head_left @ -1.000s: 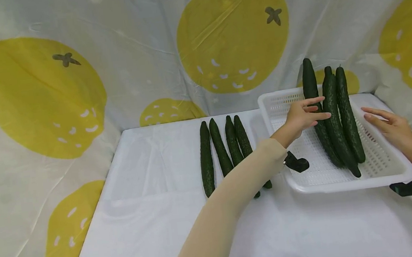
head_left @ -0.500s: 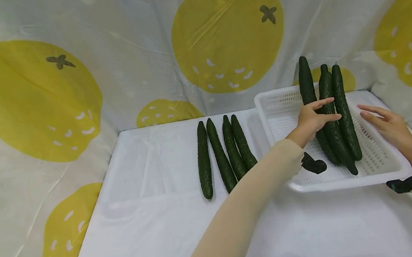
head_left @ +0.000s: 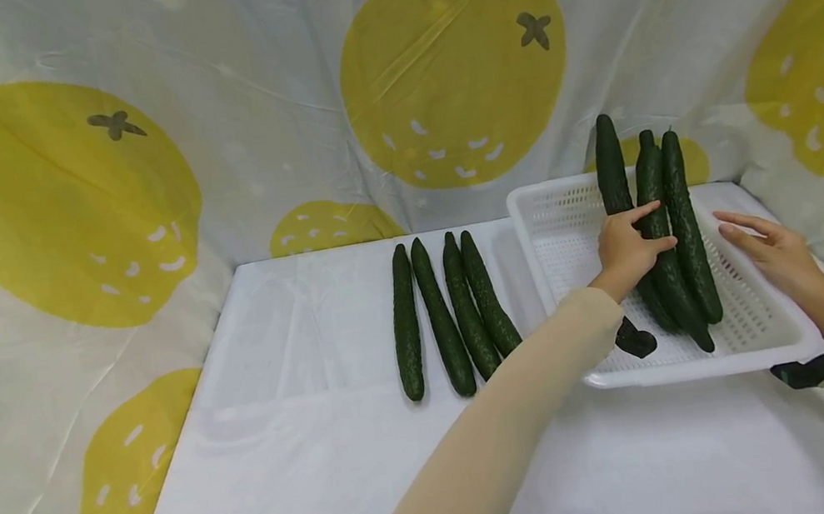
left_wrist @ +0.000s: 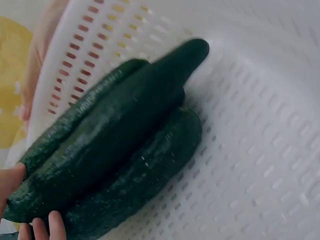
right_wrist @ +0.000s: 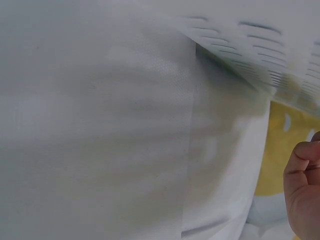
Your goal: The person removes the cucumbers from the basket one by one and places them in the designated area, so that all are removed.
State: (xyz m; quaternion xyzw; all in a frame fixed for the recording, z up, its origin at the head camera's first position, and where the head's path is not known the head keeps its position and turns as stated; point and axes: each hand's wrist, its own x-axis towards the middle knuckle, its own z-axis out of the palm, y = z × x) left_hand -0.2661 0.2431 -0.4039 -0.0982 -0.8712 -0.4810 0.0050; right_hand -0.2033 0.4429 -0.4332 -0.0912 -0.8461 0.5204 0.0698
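Observation:
My left hand [head_left: 626,255] reaches into a white perforated plastic basket [head_left: 695,371] and grips the middle dark green cucumber [head_left: 679,300]. In the left wrist view its thumb and fingers [left_wrist: 56,227] lie on either side of that cucumber [left_wrist: 110,127]. More cucumbers lie tight against it, and the longest, the left cucumber [head_left: 608,157], sticks up past the basket's back rim. Outside the basket's right wall, my right hand [head_left: 777,252] has its fingers extended along the rim. The right wrist view shows only part of that hand [right_wrist: 304,195] below the basket's slotted side.
Several more cucumbers [head_left: 406,325] lie side by side on the white-covered table [head_left: 314,468], left of the basket; my left sleeve [head_left: 519,413] covers the lower ends of some. A lemon-print curtain [head_left: 277,120] hangs behind. Black straps [head_left: 635,342] sit at my wrists.
My left hand has moved right over the cucumbers in the basket, and its fingers have closed on the middle one. My right hand stays beside the basket's right rim.

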